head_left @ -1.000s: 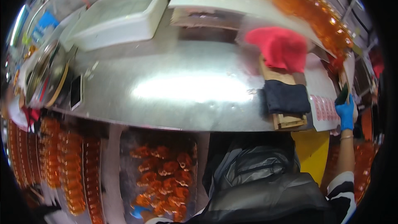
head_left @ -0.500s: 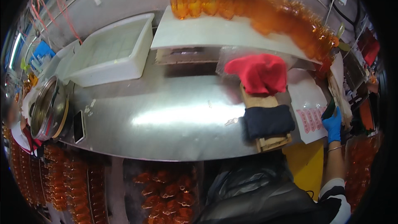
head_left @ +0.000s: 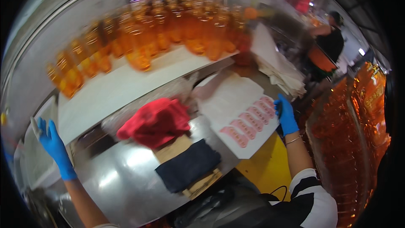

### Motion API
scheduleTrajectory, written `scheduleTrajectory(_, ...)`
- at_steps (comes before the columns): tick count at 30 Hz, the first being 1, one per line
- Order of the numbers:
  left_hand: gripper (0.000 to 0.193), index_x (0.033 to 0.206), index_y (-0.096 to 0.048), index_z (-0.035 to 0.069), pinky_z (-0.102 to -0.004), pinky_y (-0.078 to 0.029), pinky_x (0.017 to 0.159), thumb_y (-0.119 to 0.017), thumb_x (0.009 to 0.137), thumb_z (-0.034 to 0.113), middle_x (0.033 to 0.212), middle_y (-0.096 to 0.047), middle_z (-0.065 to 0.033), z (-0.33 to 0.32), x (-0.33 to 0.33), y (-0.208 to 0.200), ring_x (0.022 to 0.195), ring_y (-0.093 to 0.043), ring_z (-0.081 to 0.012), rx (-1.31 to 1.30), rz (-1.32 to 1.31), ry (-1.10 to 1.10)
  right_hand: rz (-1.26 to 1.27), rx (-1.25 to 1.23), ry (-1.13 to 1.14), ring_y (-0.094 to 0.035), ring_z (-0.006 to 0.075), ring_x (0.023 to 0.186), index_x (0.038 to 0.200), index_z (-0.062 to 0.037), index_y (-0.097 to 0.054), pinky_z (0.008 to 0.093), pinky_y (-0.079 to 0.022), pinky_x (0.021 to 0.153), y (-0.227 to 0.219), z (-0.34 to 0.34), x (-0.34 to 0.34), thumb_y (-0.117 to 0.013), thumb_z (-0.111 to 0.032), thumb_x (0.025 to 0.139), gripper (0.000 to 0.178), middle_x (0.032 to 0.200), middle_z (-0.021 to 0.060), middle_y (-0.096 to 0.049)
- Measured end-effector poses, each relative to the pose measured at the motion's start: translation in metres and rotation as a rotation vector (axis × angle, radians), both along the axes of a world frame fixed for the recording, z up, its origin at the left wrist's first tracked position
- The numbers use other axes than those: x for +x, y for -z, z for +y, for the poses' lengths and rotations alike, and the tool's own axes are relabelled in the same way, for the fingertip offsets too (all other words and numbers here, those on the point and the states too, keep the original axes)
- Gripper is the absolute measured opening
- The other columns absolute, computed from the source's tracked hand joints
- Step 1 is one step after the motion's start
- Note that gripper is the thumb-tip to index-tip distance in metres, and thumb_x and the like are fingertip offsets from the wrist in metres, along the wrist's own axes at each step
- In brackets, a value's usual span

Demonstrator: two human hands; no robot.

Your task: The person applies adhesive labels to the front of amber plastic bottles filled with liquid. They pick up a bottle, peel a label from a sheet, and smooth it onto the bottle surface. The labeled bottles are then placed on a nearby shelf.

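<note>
My right hand [head_left: 287, 116], in a blue glove, is curled at the right edge of a white sheet [head_left: 215, 101] bearing a row of pink labels [head_left: 247, 124]. A small dark thing shows at its fingers, too blurred to name. On the left, my left hand [head_left: 55, 145], also gloved in blue, is raised with fingers apart near a white tub [head_left: 40, 166]. A pale strip [head_left: 34, 127] shows beside its fingers; I cannot tell whether it is held. Between the hands, a red cloth [head_left: 158, 122] and a folded dark cloth [head_left: 188, 165] lie on a wooden board [head_left: 202, 185].
Several amber bottles [head_left: 139, 46] stand on a white board [head_left: 97, 97] behind the metal table [head_left: 126, 185]. Pale cloth or paper [head_left: 278, 59] lies beyond my right hand. Wrapped amber goods [head_left: 341, 143] are stacked at the right. Another person [head_left: 331, 42] is farther back.
The view has swung to the right, so the bottles and label sheet sit further left. My left hand has come into view. My right hand remains beside the sheet.
</note>
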State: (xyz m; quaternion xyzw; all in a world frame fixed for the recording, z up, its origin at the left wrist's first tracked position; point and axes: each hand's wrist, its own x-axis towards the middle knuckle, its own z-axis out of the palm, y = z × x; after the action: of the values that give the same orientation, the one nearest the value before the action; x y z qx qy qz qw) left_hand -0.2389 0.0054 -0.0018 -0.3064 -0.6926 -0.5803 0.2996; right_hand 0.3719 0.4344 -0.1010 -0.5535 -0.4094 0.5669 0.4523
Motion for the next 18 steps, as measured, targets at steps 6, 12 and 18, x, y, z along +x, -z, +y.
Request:
scheduleTrajectory(6, 0.065, 0.131, -0.035, -0.003, -0.0349, -0.033, 0.099, -0.067, 0.081, 0.023, 0.129, -0.043, -0.0186, 0.144, -0.131, 0.018, 0.118, -0.043, -0.0256, 0.023, 0.247, -0.201, -1.162, 0.430, -0.048, -0.062, 0.0225, 0.074, 0.080, -0.0048, -0.067, 0.0322, -0.048, 0.070, -0.014, 0.018, 0.010, -0.069, -0.035, 0.072, 0.032, 0.078, 0.0111, -0.065)
scheduleTrajectory(12, 0.055, 0.123, -0.045, -0.004, -0.0349, -0.041, 0.091, -0.060, 0.084, 0.032, 0.122, -0.051, -0.0190, 0.135, -0.157, 0.041, 0.109, -0.052, -0.0293, -0.102, 0.139, -0.280, -1.259, 0.332, -0.359, -0.060, 0.0268, 0.077, 0.086, -0.0060, -0.062, 0.0353, -0.048, 0.070, -0.011, 0.043, 0.001, -0.075, -0.039, 0.065, 0.042, 0.084, 0.0121, -0.062)
scheduleTrajectory(18, 0.060, 0.117, -0.048, -0.009, -0.0366, -0.041, 0.090, -0.062, 0.081, 0.038, 0.118, -0.053, -0.0222, 0.111, -0.252, 0.069, 0.105, -0.052, -0.0330, -0.265, -0.058, -0.481, -1.249, 0.210, -0.507, -0.059, 0.0259, 0.074, 0.086, -0.0059, -0.061, 0.0353, -0.047, 0.066, -0.021, 0.051, 0.006, -0.076, -0.038, 0.063, 0.043, 0.081, 0.0112, -0.062)
